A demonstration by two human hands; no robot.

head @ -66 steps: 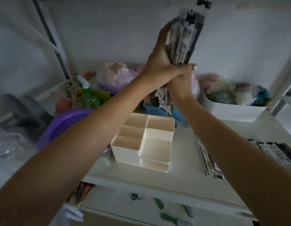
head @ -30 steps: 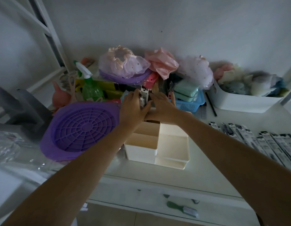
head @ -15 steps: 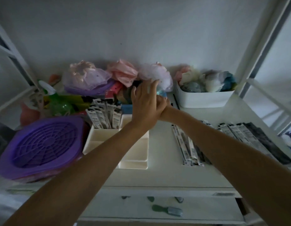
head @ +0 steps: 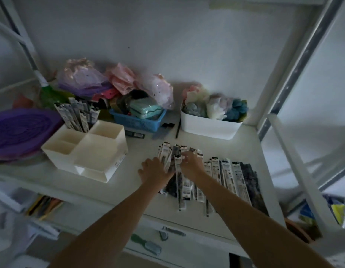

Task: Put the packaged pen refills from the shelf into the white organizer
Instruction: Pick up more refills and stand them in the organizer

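The white organizer (head: 102, 149) stands on the shelf at the left, and a bundle of packaged pen refills (head: 78, 117) stands upright in its back left compartment. Several more packaged refills (head: 227, 173) lie in a row on the shelf to the right. My left hand (head: 154, 170) rests flat on the left end of that row, fingers spread. My right hand (head: 191, 164) lies on the packs just beside it, fingertips curled over one pack (head: 178, 167). Whether either hand grips a pack cannot be made out.
A purple round lid (head: 18, 132) lies left of the organizer. Behind it sit a blue basket (head: 138, 122) and a white bin (head: 208, 127) full of soft items. Bagged items are piled against the back wall. A shelf post (head: 295, 60) rises at the right.
Both hands carried a bundle of refills down into the organizer's back compartment and let go. They then moved right and down onto the row of refills lying on the shelf.
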